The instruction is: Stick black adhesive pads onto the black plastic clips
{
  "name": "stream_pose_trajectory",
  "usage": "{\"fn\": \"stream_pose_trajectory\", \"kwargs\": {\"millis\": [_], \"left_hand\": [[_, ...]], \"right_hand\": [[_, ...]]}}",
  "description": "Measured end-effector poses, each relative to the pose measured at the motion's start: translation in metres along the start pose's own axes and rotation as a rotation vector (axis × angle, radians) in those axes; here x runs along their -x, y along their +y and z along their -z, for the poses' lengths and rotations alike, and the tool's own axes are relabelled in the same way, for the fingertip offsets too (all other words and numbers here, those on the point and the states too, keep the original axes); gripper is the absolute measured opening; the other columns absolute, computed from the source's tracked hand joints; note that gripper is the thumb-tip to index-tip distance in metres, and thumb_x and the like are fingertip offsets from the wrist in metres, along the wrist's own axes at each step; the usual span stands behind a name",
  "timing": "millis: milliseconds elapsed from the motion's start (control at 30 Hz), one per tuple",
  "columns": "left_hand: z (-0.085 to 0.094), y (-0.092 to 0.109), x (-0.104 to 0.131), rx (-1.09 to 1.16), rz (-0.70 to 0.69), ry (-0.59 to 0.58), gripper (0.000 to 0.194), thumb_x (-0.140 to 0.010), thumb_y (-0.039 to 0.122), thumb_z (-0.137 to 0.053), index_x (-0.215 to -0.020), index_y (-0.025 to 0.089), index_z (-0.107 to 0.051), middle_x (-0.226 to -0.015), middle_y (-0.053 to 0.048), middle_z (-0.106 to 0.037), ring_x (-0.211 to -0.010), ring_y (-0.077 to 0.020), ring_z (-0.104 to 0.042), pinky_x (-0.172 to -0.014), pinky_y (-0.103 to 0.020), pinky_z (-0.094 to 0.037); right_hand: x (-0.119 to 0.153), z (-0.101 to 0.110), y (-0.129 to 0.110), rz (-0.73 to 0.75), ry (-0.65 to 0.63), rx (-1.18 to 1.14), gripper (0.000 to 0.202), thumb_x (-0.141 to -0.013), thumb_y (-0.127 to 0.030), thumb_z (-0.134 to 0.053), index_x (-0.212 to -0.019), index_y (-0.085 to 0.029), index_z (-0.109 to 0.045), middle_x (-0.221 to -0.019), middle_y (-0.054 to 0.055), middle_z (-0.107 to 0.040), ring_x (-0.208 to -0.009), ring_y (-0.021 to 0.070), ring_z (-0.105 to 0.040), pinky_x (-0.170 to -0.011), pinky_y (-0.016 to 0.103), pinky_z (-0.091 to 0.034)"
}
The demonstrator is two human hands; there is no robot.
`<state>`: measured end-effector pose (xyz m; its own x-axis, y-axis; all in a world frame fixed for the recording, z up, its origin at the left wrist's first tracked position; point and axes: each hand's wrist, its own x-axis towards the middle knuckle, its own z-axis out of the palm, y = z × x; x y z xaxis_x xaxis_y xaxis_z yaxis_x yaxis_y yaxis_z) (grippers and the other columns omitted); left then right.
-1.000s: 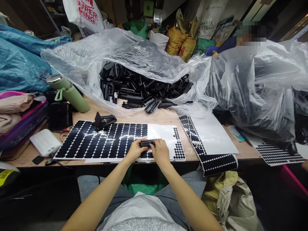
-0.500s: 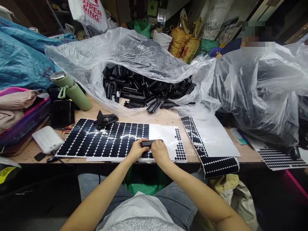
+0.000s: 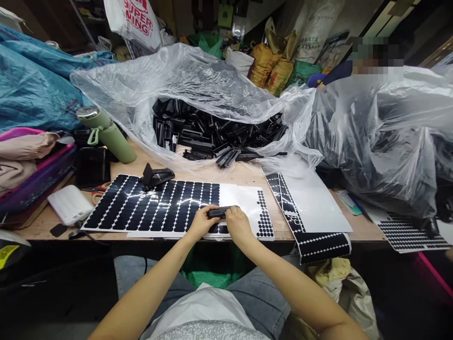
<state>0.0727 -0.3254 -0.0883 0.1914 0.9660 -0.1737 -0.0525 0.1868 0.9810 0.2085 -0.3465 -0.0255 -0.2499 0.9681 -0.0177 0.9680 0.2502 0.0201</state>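
Nearest, over the front edge of the wooden bench (image 3: pixel 247 175), the left hand (image 3: pixel 201 222) and the right hand (image 3: pixel 238 225) meet, each grip pinched closed on one end of a small black plastic part (image 3: pixel 216 212) held level between them, the left on its left end and the right on its right. Directly beneath lies a glossy white sheet of black round pads (image 3: pixel 155 205), the dots in tight rows on its left side, the right side mostly bare with a narrow column of smaller dots. A single black clip (image 3: pixel 155 176) sits on the sheet's far edge. Left of the sheet are a white box (image 3: pixel 70 204) and a green bottle (image 3: pixel 106 134) lying tilted. Right of the hands, a second pad sheet (image 3: pixel 311 212) hangs over the bench edge. Farther back, a crumpled clear plastic bag (image 3: pixel 170 80) gapes open around a heap of black parts (image 3: pixel 212 134), some spilling toward the bench. Another filled clear bag (image 3: pixel 382 132) stands to the right. Behind it another person's sleeve (image 3: pixel 336 73) shows.
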Motion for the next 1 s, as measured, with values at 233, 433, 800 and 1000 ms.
{"fn": "stream_pose_trajectory", "kwargs": {"millis": [233,433,800,1000], "left_hand": [[-0.002,-0.004,0.003,-0.067,-0.045,0.045,0.038,-0.059,0.013,-0.065,-0.097,0.015,-0.063,-0.093,-0.006,-0.065,-0.085,-0.0196,-0.061,-0.083,-0.035,-0.047],[-0.009,0.001,0.014,-0.163,-0.096,0.079,0.036,-0.065,0.016,-0.061,-0.100,0.016,-0.062,-0.094,-0.006,-0.066,-0.082,-0.0195,-0.063,-0.077,-0.033,-0.049],[-0.022,0.011,0.026,-0.390,-0.284,0.106,0.034,-0.071,0.013,-0.053,-0.105,0.017,-0.060,-0.101,-0.007,-0.065,-0.087,-0.0184,-0.061,-0.076,-0.031,-0.050],[-0.025,0.015,0.028,-0.429,-0.318,0.109,0.035,-0.072,0.012,-0.052,-0.106,0.018,-0.059,-0.101,-0.007,-0.065,-0.089,-0.0184,-0.061,-0.077,-0.031,-0.050]], "right_hand": [[0.009,-0.007,-0.006,-0.071,0.043,-0.019,0.019,-0.081,-0.006,-0.040,-0.084,-0.011,-0.058,-0.083,0.013,-0.058,-0.080,0.0219,-0.053,-0.067,0.031,-0.043],[0.016,-0.015,-0.012,-0.106,0.167,-0.020,0.021,-0.082,-0.005,-0.039,-0.088,-0.010,-0.059,-0.087,0.014,-0.059,-0.077,0.0205,-0.055,-0.066,0.031,-0.045],[0.020,-0.020,-0.008,-0.121,0.212,-0.044,0.023,-0.079,-0.001,-0.041,-0.095,-0.005,-0.058,-0.105,0.019,-0.059,-0.088,0.0211,-0.058,-0.075,0.031,-0.048],[0.021,-0.023,-0.007,-0.151,0.290,-0.090,0.021,-0.081,-0.003,-0.041,-0.093,-0.007,-0.059,-0.103,0.017,-0.061,-0.086,0.0200,-0.060,-0.073,0.031,-0.049]]}}
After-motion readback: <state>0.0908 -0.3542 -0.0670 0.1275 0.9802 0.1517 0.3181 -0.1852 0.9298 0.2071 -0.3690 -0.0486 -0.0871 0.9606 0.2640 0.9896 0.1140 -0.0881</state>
